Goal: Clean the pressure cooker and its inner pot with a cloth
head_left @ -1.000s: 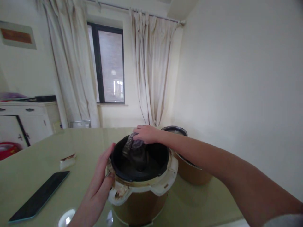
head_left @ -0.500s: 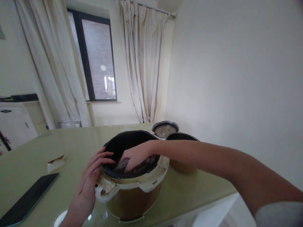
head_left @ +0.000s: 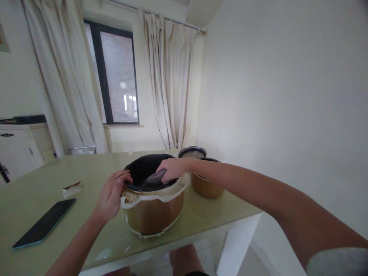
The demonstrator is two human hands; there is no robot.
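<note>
A gold cooker body [head_left: 152,212] with a stained white rim and a black inside stands near the front edge of the table. My left hand [head_left: 111,193] grips the rim on its left side, fingers curled over it. My right hand [head_left: 171,170] reaches in from the right and presses a dark grey cloth [head_left: 153,178] against the inner wall near the rim.
A second gold pot [head_left: 204,185] and a round lid [head_left: 192,152] sit behind the cooker on the right. A dark phone [head_left: 44,223] and a small wrapped item [head_left: 72,188] lie on the green table [head_left: 86,172] at left. Curtains, a window and a white cabinet [head_left: 17,147] stand beyond.
My right hand moved the cloth from the far rim down into the pot and then up to the right inner wall. The view pulled back and the left hand curled over the rim.
</note>
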